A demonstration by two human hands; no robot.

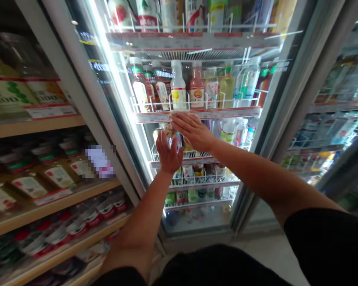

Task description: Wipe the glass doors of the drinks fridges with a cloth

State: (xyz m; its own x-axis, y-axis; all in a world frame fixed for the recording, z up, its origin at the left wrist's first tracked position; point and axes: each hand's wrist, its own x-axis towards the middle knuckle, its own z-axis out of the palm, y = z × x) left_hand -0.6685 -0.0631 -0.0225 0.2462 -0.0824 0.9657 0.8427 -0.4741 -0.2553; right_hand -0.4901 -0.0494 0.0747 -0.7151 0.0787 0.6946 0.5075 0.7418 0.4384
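A glass fridge door stands in front of me with lit shelves behind it. My right hand lies flat, fingers stretched and close together, over what looks like a pale, mottled cloth against the glass. Much of the cloth is hidden beneath that hand. Just below and to the left, my left hand is raised with its fingers apart and holds nothing. Its fingertips are near the cloth's lower edge; whether they touch the cloth or the glass I cannot tell.
Behind the glass, several drink bottles stand on wire-fronted shelves. To the left, wooden shelves carry bottles and tubs. A metal door frame runs down the right side, with another stocked fridge beyond. Pale floor shows below.
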